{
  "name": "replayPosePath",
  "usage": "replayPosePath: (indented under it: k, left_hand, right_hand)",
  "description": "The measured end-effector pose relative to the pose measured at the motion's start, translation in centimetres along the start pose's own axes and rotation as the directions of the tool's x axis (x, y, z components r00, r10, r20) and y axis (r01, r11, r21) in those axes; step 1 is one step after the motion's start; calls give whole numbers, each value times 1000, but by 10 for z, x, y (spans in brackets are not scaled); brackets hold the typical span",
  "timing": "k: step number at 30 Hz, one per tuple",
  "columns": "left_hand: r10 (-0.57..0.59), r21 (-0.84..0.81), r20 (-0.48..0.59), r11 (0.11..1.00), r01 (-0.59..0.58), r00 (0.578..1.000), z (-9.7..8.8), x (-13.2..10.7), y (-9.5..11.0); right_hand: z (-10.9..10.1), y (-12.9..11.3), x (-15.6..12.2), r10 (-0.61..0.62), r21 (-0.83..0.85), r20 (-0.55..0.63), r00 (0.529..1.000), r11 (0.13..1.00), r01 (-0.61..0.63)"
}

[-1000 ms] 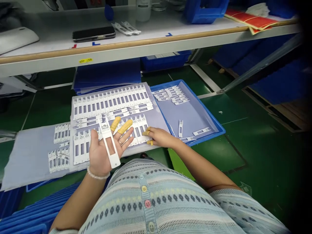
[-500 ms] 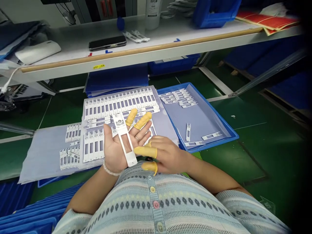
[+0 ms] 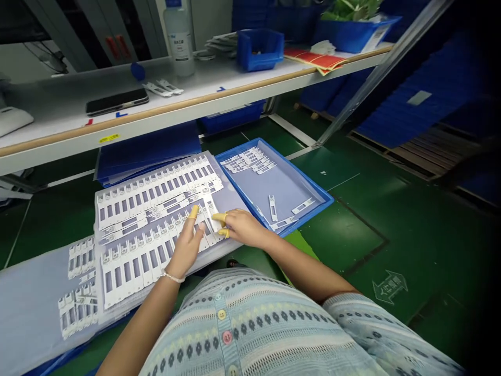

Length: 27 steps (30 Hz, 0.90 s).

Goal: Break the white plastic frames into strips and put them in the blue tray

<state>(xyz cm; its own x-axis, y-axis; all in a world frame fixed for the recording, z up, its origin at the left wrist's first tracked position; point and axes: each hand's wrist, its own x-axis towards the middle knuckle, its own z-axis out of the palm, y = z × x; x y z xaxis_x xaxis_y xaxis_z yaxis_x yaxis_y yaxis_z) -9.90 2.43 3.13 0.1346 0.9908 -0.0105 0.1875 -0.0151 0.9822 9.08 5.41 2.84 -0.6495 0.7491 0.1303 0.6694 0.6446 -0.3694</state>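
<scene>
A worker's left hand [image 3: 186, 246], fingers loosely spread and gripping nothing, rests on rows of white slotted strips [image 3: 129, 261] laid on a grey plastic sheet [image 3: 31, 308], while the right hand [image 3: 245, 228] pinches a loose strip [image 3: 210, 215] between yellow finger cots [image 3: 218, 216] at the rows' edge. A blue tray [image 3: 297, 169] holding more strips sits just beside the sheet, close to the right hand, on a green floor [image 3: 352, 245] below a white shelf [image 3: 156, 112]

a white strip [image 3: 211, 216] seems half hidden under the right hand [image 3: 245, 228]
</scene>
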Motion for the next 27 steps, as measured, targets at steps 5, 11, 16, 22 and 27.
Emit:
replayPosePath:
  k: [5, 11, 16, 22, 27]
  left_hand:
    - [46, 396, 139, 913, -98, 989, 10, 9, -39]
    - [55, 700, 255, 678, -223, 965, 24, 13, -47]
    - [50, 827, 288, 490, -275, 956, 33, 15, -52]
    - [52, 878, 315, 363, -312, 948, 36, 11, -53]
    - [155, 912, 283, 262, -316, 946, 43, 12, -56]
  right_hand:
    - [8, 41, -11, 199, -11, 238, 951, 979, -202]
    - [15, 47, -14, 161, -28, 277, 947, 987, -160]
    - [8, 47, -10, 147, -31, 314, 938, 989, -145]
    - [3, 57, -15, 55, 34, 319, 946, 997, -70]
    - [0, 111, -7, 32, 241, 92, 995, 969, -53]
